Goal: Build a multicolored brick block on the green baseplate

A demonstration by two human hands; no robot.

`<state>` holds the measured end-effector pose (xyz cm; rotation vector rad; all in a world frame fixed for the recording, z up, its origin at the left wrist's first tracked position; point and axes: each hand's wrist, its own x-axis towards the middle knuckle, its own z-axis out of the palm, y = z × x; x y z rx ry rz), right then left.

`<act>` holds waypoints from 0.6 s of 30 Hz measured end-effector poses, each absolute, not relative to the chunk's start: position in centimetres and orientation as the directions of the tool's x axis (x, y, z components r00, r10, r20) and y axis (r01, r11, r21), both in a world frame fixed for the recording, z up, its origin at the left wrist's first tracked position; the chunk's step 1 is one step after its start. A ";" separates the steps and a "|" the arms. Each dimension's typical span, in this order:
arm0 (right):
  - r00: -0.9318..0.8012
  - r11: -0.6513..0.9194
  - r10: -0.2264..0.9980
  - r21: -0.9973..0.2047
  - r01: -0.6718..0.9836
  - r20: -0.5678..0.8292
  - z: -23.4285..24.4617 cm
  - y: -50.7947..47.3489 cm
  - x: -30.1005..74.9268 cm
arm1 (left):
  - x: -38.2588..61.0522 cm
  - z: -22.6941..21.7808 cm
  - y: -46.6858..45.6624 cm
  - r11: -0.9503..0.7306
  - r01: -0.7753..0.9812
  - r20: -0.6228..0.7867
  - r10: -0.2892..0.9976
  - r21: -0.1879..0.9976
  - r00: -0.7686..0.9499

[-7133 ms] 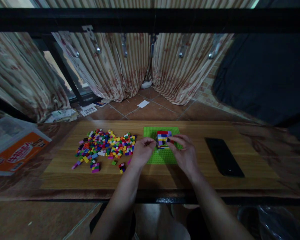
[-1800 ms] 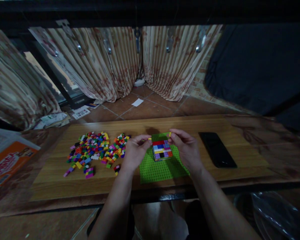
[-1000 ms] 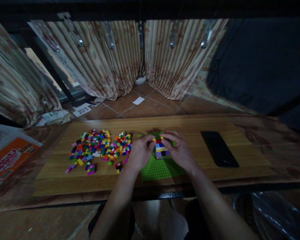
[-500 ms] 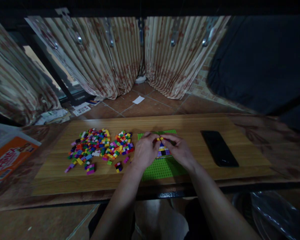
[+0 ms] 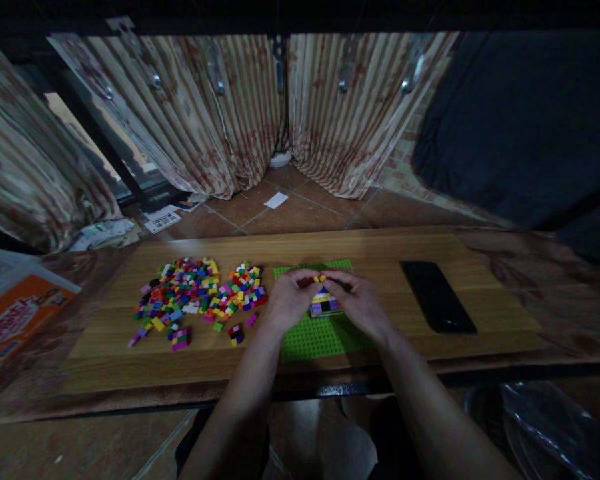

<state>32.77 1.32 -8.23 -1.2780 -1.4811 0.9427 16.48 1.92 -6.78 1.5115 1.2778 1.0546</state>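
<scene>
– Where do we have the brick block (image 5: 326,307)?
– On the green baseplate (image 5: 320,341), toward its far edge, and between our two hands. The baseplate lies around the middle of the table (image 5: 387,257) and reaches close to its near edge.
– And our grip?
– Our left hand (image 5: 291,300) and right hand (image 5: 361,303) nearly meet, their fingertips pinching small yellow bricks (image 5: 319,279) over the block's far side. We can't tell whether those are seated on it.
– What do we see of the block itself?
– Its near part, with purple, black and white pieces, shows below our fingertips; our fingers hide the rest.
– Anything toward the table's ends?
– Loose bricks (image 5: 180,292) spread toward the left end, and a black flat device (image 5: 437,297) lies toward the right.
</scene>
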 end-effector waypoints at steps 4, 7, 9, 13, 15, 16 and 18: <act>-0.003 0.124 0.992 -0.967 0.221 0.127 -8.3 1.3 32.6 | 16.5 -6.9 2.0 -0.039 0.177 0.017 0.992 0.983 0.126; 0.006 0.122 0.992 -0.966 0.229 0.126 -8.3 1.3 32.6 | 16.6 -6.8 1.9 -0.005 0.128 -0.010 0.992 0.992 0.123; -0.007 0.126 0.992 -0.964 0.233 0.127 -8.3 1.3 32.6 | 16.7 -6.8 1.9 0.016 0.110 -0.029 0.993 0.994 0.117; -0.038 0.146 0.989 -0.956 0.254 0.141 -8.3 1.3 32.7 | 16.8 -7.0 1.9 0.034 0.093 -0.044 0.994 0.995 0.099; -0.045 0.156 0.988 -0.950 0.270 0.150 -8.2 1.3 32.8 | 16.8 -7.2 1.9 0.025 0.082 -0.033 0.994 0.996 0.101; -0.050 0.161 0.987 -0.948 0.273 0.153 -8.1 1.2 32.8 | 16.8 -7.2 1.9 0.021 0.078 -0.029 0.994 0.997 0.107; -0.056 0.170 0.985 -0.947 0.271 0.161 -7.8 1.1 32.7 | 16.7 -7.3 1.9 0.014 0.079 -0.023 0.993 0.997 0.119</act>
